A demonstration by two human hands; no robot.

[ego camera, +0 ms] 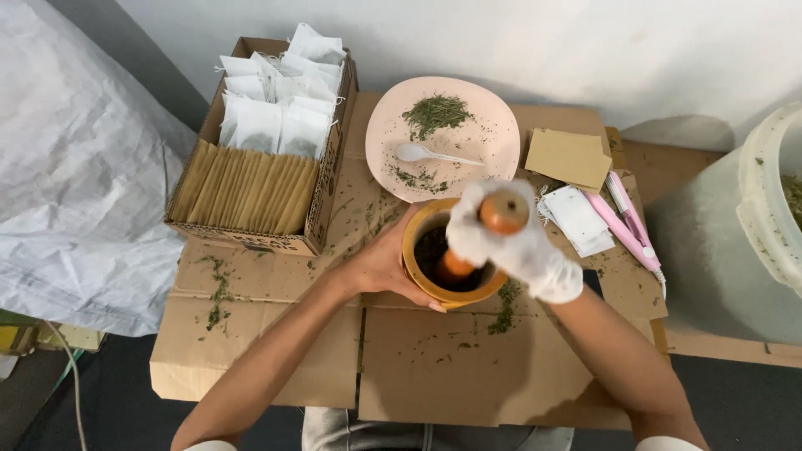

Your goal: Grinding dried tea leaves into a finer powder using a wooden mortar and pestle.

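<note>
A yellow-orange mortar (419, 238) with dark ground herbs inside stands on flattened cardboard (434, 367). My bare left hand (383, 266) wraps around the mortar's left side. My right hand (510, 242), in a white glove, grips an orange wooden pestle (504, 212) whose lower end is down in the mortar. Just behind sits a pale pink plate (493, 138) with dried green herbs (434, 113) and a white plastic spoon (418, 153).
A cardboard box (324, 200) at the left holds white sachets and brown envelopes. Brown envelopes (568, 157), white sachets (578, 219) and a pink sealing tool (625, 224) lie at the right. A large white bucket (718, 250) stands far right, a white sack (75, 167) far left.
</note>
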